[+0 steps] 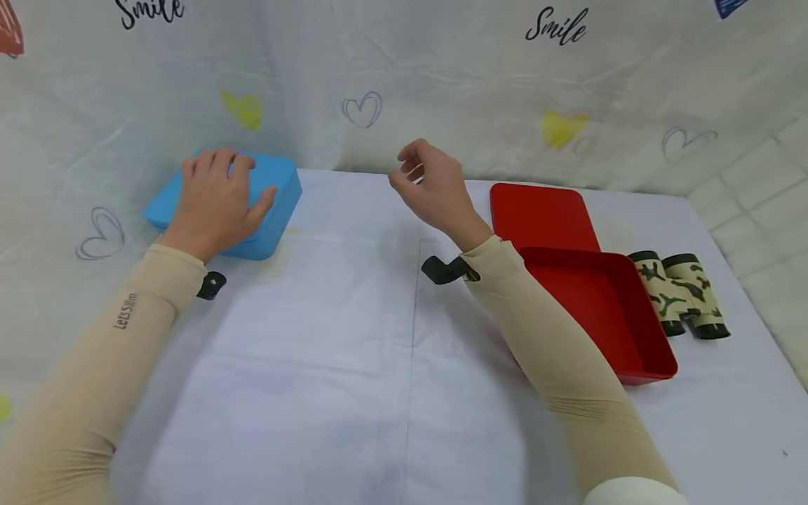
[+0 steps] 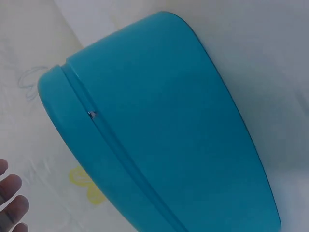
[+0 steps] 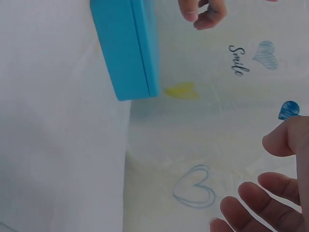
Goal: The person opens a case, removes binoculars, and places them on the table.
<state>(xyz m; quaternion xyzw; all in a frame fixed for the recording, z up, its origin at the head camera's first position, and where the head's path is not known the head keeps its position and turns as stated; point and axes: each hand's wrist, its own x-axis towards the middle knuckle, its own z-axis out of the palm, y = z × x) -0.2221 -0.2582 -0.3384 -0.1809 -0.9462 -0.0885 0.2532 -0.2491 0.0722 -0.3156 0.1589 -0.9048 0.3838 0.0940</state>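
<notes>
A blue box (image 1: 280, 203) with its lid closed stands at the back left of the table. Over its top my left hand (image 1: 211, 200) hovers with loosely bent fingers and the thumb spread to the side. In the right wrist view, a gap shows between the left fingers (image 3: 216, 14) and the blue box (image 3: 120, 53). The left wrist view shows the box's side (image 2: 159, 121) and the seam under its lid. My right hand (image 1: 435, 186) is in the air near the table's back edge, fingers relaxed and holding nothing.
On the right lies an open red box (image 1: 606, 308), partly hidden by my right forearm. Its flat red lid (image 1: 543, 214) lies behind it. Camouflage binoculars (image 1: 682, 291) rest to its right. A printed sheet (image 1: 442, 84) hangs behind the white table (image 1: 315, 365).
</notes>
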